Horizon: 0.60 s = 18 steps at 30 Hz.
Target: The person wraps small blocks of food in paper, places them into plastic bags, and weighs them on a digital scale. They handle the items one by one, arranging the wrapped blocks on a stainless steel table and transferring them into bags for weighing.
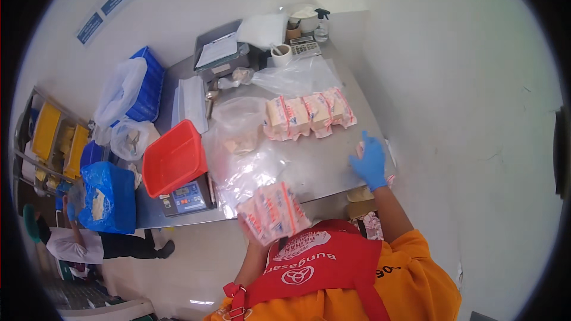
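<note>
My left hand (252, 233), mostly hidden under its load, grips a wrapped block (272, 213) in white paper with pink-red print, just off the table's front edge. My right hand (370, 165), in a blue glove, is above the right edge of the table, index finger stretched out. A small bit of pink-and-white wrapper (360, 149) shows between its thumb and fingers. Beyond the hands, several beige blocks (308, 113) stand in a row, in similar printed wrappers that leave their sides bare. A clear plastic bag (247, 163) with pale material lies left of the row.
A red tray (174, 159) rests on a scale (189, 196). A blue crate (146, 86) and a blue bag-lined container (108, 197) stand left. Behind are a grey bin (221, 53), calculator (306, 47) and spray bottle (321, 28). Another person (77, 244) is at lower left.
</note>
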Available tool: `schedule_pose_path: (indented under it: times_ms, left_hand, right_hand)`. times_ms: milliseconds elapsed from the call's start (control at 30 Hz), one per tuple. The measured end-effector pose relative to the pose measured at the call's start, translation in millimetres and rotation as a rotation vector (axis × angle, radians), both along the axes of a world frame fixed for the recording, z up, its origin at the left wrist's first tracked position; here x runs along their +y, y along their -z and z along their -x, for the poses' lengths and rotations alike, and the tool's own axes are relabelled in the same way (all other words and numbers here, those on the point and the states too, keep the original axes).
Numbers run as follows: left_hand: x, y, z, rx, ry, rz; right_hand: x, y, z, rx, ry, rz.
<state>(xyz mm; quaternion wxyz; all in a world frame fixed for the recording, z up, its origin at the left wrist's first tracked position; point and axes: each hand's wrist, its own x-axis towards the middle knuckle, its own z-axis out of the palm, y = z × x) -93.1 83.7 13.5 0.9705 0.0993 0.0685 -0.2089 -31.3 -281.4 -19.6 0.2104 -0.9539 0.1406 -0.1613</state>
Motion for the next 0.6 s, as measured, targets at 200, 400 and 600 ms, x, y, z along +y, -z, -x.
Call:
schedule_pose_path:
  times_ms: [200, 400, 600]
  left_hand:
    - [-87, 16, -58, -0.14, 0.317, -0.138]
    - [-162, 30, -89, -0.054, 0.394, -0.121]
    - [-183, 57, -109, 0.024, 0.439, -0.23]
  right_hand:
    - [64, -66, 13, 0.28, -0.438, -0.977]
    - [5, -70, 6, 0.086, -0.3, -0.771]
    - [-41, -51, 24, -0.208, -0.075, -0.836]
